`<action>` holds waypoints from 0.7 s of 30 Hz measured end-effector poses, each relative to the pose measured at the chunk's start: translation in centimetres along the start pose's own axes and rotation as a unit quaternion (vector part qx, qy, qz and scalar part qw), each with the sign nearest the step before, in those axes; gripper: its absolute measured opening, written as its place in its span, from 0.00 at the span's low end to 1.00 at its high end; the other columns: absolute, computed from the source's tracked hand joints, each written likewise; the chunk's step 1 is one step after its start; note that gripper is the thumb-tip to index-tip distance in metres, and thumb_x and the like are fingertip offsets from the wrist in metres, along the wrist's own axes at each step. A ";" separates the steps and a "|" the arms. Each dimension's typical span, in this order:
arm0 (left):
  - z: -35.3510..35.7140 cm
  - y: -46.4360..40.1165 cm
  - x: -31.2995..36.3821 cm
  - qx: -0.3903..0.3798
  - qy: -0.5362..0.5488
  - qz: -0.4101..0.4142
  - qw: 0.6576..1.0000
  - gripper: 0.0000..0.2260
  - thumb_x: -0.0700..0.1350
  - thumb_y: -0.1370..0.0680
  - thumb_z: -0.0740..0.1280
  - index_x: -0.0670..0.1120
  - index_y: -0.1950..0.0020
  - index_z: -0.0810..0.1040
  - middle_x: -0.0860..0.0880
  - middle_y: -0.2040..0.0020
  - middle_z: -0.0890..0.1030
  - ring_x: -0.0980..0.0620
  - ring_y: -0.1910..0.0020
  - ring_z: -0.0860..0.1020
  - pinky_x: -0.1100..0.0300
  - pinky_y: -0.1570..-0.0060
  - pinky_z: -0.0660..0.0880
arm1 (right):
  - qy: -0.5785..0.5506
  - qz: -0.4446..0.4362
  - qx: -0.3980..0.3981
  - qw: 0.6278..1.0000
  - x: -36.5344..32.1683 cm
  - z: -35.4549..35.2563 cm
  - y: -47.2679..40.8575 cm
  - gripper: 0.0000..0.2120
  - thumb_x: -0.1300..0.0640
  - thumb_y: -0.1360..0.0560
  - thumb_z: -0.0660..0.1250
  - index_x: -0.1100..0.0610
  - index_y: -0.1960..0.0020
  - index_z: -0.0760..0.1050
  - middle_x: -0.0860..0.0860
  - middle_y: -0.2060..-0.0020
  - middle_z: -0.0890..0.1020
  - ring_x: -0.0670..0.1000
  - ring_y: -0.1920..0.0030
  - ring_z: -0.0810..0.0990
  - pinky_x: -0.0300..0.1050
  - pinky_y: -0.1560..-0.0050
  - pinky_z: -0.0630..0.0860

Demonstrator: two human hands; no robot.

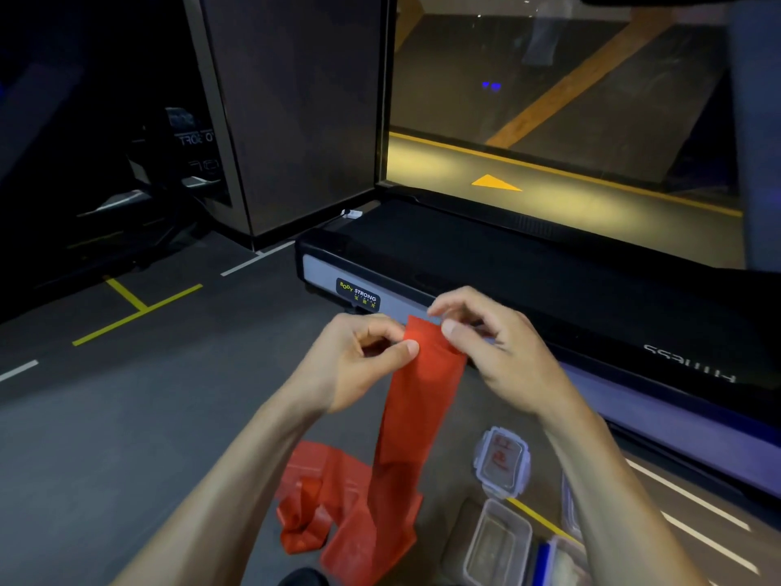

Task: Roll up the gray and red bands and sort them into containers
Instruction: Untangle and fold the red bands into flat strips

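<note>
A long red band (416, 416) hangs from both my hands down to the dark floor, where its loose end lies in a crumpled heap (334, 501). My left hand (363, 357) pinches the band's top left edge between thumb and fingers. My right hand (486, 344) pinches the top right corner, thumb on the front. No gray band shows in view. A clear open container (498, 543) stands on the floor at the lower right, under my right forearm.
A clear lid with red writing (503, 461) lies beside the container; another box with a blue clip (558, 560) sits partly hidden by my arm. A black treadmill (549, 285) runs across behind my hands. Yellow and white lines mark the floor.
</note>
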State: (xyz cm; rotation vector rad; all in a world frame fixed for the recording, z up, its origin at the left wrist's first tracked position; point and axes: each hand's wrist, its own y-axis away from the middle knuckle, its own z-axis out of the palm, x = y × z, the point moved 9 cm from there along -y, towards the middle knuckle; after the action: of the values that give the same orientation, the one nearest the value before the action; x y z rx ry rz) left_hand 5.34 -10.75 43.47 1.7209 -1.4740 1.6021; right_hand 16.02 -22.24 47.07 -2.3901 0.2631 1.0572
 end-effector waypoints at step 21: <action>-1.5 0.1 0.3 0.057 0.025 0.011 0.998 0.08 0.44 0.21 0.71 0.40 0.56 0.84 0.42 0.57 0.82 0.43 0.58 0.81 0.47 0.53 0.76 | -0.072 0.039 0.008 0.997 1.4 0.0 0.4 0.12 0.59 0.25 0.76 0.54 0.43 0.81 0.47 0.52 0.87 0.45 0.48 0.86 0.46 0.43 0.78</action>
State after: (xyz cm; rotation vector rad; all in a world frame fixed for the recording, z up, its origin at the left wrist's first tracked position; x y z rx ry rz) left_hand 4.45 -9.70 44.17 1.7162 -1.4073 1.7581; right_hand 16.81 -22.51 45.86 -2.2919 0.3136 1.2517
